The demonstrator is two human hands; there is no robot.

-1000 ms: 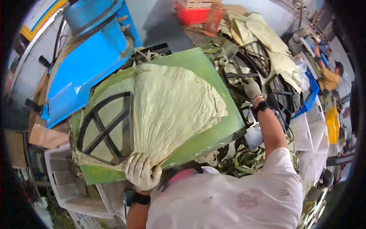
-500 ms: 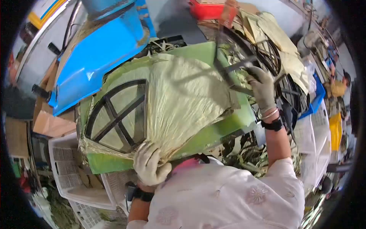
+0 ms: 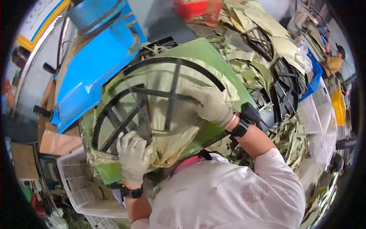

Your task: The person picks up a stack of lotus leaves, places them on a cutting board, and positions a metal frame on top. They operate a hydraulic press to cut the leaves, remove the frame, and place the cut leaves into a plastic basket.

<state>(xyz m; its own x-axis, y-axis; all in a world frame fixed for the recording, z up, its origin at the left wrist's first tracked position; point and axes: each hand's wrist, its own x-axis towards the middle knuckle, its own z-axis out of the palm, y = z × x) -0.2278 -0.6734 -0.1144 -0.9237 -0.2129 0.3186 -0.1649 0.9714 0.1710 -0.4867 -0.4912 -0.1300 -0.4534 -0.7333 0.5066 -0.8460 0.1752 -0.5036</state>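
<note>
Both hands wear pale gloves. My right hand [image 3: 213,105] grips a black fan-shaped cutting die [image 3: 173,87] by its right-hand side, holding it over a stack of pale green leaf sheets [image 3: 171,147]. Beneath and left of it, a similar cutting die [image 3: 125,124] lies on the stack, partly overlapped by the held one. My left hand [image 3: 133,154] curls its fingers over that lower die's near corner, which the glove hides. The stack rests on a green cutting board [image 3: 211,57].
A blue press arm [image 3: 91,76] reaches in at the upper left. More black dies [image 3: 288,91] and leaf sheets [image 3: 263,21] lie to the right, with leaf scraps [image 3: 288,147] below. A white crate [image 3: 63,171] stands front left. Another person [image 3: 333,63] is far right.
My right hand has brought the second die leftward from the board's right side to above the leaf stack. My left hand stays by the lower die's corner, its fingers now further over it.
</note>
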